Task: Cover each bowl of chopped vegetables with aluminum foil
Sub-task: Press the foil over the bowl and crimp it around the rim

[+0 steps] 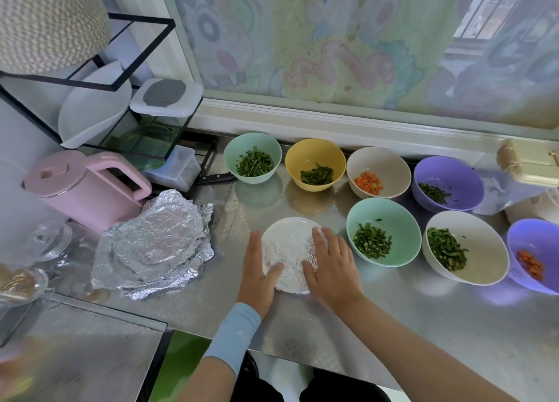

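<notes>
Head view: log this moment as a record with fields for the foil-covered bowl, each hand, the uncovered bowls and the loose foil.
covered bowl: front row, foil over its top
left hand: flat, pressing its left side
right hand: flat, pressing its right side
uncovered bowls: seven, four behind, three to its right
loose foil: crumpled pile left of the covered bowl, by the pink kettle
</notes>
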Motion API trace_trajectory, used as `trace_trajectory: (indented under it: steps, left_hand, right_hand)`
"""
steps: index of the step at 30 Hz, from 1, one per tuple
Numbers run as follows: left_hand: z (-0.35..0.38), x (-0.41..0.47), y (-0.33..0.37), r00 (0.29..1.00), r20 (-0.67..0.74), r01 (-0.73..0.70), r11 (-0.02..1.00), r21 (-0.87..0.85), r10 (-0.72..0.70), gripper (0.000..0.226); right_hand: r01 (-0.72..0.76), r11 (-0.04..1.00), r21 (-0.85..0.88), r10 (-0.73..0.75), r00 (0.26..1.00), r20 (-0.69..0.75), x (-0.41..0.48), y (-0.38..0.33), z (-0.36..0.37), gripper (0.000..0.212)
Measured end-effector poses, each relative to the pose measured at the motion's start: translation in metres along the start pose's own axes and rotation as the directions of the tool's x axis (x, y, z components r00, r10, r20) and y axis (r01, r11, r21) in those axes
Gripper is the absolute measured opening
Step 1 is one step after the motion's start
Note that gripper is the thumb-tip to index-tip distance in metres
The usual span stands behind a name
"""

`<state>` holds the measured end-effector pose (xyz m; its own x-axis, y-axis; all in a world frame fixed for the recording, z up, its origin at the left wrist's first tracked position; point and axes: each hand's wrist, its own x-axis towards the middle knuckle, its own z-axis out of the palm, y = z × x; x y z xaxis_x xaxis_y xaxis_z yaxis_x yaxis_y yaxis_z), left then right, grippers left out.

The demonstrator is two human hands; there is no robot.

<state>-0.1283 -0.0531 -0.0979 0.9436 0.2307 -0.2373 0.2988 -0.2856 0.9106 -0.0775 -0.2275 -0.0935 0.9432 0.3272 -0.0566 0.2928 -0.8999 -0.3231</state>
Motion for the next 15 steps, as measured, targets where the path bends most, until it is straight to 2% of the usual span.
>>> trace_trajectory:
  steps: [2,4,6,9,12,15]
  left_hand:
    - [0.018,0.007,0.009,0.966,-0.191,0.129,0.963,-0.238,-0.176,0.057]
    - [0.030,0.015,0.017,0.918,-0.281,0.189,0.932,-0.309,-0.279,0.045]
    - [0.037,0.022,0.019,0.882,-0.344,0.207,0.920,-0.332,-0.323,0.039]
    - [0.038,0.029,0.019,0.867,-0.371,0.209,0.919,-0.334,-0.332,0.035]
    - [0.030,0.039,0.023,0.877,-0.344,0.180,0.893,-0.414,-0.336,0.035]
    - [0.027,0.039,0.024,0.817,-0.410,0.140,0.829,-0.541,-0.406,0.034]
  right_hand:
    - [-0.038,0.983,0.179,0.030,0.998,0.050,0.014,0.001,-0.002,0.066]
    - [-0.099,0.939,0.331,0.065,0.992,0.111,0.022,0.000,-0.001,0.066]
    - [-0.136,0.910,0.392,0.098,0.989,0.115,0.024,-0.001,0.002,0.066]
    - [-0.196,0.872,0.449,0.172,0.981,0.093,0.020,-0.005,0.006,0.065]
    - [-0.248,0.807,0.537,0.251,0.966,0.068,0.017,-0.006,0.005,0.057]
    - [-0.301,0.782,0.546,0.326,0.944,0.053,0.030,-0.003,-0.003,0.044]
